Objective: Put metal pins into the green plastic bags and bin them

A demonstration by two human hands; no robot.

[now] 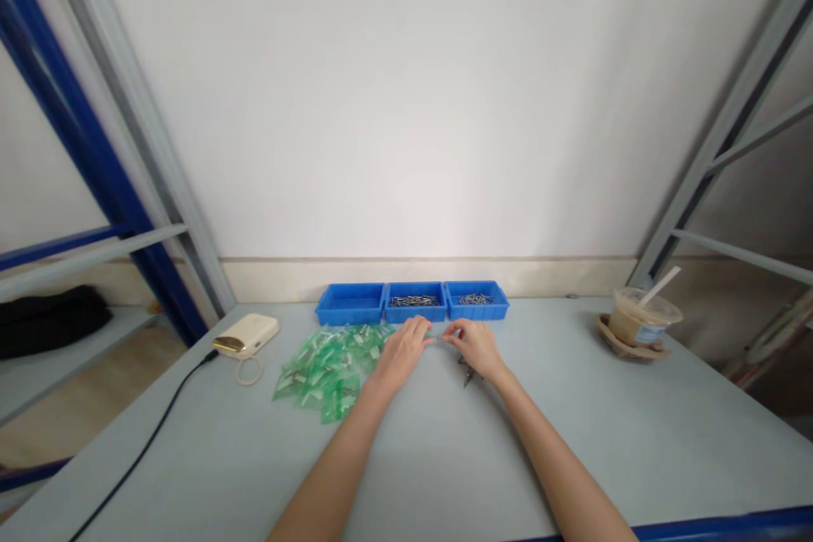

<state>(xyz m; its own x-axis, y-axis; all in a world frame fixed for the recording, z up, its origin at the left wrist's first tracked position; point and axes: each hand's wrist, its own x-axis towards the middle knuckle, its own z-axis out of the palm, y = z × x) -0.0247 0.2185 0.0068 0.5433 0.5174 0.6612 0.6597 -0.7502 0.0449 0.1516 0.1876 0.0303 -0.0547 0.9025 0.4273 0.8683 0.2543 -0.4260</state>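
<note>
My left hand [404, 351] is closed in a pinch beside the pile of green plastic bags [346, 354]. A scrap of green at its fingertips looks like a small green plastic bag [428, 336], mostly hidden by the fingers. Close on its right, my right hand [478, 345] also pinches, its thumb and finger around something too small to make out. Small dark metal pieces [468, 373] lie on the table under the right hand. Just behind both hands stand a middle blue bin [416, 314] and a right blue bin [478, 312], each containing small screw-like metal parts.
A left blue bin [351, 318] joins the row by the wall. On the left lies a cream-coloured device [254, 330] with a ring strap and a black cable [149, 440]. A lidded drink cup [638, 320] with a straw sits in a cardboard holder [628, 347] at right.
</note>
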